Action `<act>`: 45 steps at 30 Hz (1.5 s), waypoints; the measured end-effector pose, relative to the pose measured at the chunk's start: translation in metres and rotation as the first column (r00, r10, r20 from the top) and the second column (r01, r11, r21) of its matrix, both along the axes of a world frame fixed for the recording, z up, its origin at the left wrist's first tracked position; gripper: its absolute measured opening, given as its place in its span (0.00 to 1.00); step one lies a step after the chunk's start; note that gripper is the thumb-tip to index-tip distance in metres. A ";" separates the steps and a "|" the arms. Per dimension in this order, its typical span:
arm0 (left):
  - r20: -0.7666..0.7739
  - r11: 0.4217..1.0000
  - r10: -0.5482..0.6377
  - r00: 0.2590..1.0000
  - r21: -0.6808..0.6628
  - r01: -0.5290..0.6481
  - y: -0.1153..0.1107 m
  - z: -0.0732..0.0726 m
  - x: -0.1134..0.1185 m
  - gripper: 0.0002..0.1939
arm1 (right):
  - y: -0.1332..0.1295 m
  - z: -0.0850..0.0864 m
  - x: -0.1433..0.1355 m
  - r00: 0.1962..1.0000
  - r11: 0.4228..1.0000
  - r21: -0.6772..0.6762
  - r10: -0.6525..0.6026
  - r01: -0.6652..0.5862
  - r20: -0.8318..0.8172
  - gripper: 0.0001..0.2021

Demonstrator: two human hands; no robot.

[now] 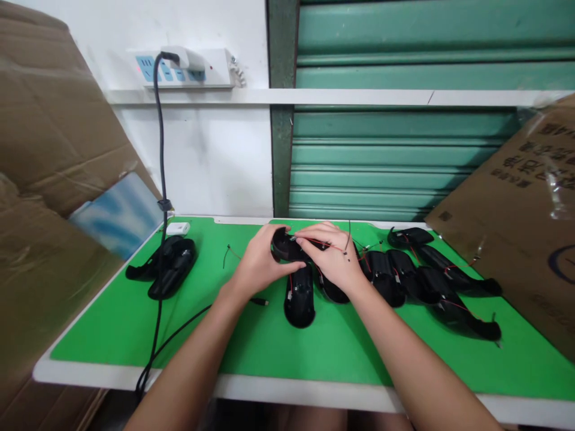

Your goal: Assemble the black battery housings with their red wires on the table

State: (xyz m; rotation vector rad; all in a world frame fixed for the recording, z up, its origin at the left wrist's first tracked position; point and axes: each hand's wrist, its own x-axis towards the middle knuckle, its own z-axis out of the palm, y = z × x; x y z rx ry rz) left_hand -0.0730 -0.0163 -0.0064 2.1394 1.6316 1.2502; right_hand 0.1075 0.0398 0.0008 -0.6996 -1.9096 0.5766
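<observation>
Black shell (281, 245), held up just above the green mat (251, 359) at the middle of the table, seems to be at a wiring step: the left hand (259, 262) cups it between thumb and curled fingers, while the right hand's (331, 258) thumb and forefinger come together at its inner side, near a thin red wire (330, 245). From where I stand, the next move looks to call for a steady hold and fine fingertip work, though the right hand covers part of the shell, and whether those tips pinch the wire's end or merely press I can't tell.
</observation>
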 end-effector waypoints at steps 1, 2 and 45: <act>0.002 1.000 0.002 1.000 -0.001 -0.002 0.000 0.000 0.000 0.33 | 0.000 0.000 -0.001 1.000 1.000 -0.002 -0.001 0.001 -0.011 0.07; 0.003 1.000 0.004 1.000 -0.001 -0.004 0.000 0.000 0.000 0.33 | -0.001 0.000 -0.001 1.000 1.000 -0.006 0.000 0.000 -0.020 0.07; -0.096 0.998 -0.051 0.994 0.043 0.055 -0.003 -0.004 0.003 0.29 | -0.004 -0.010 0.000 0.965 0.936 0.344 -0.150 0.069 0.213 0.05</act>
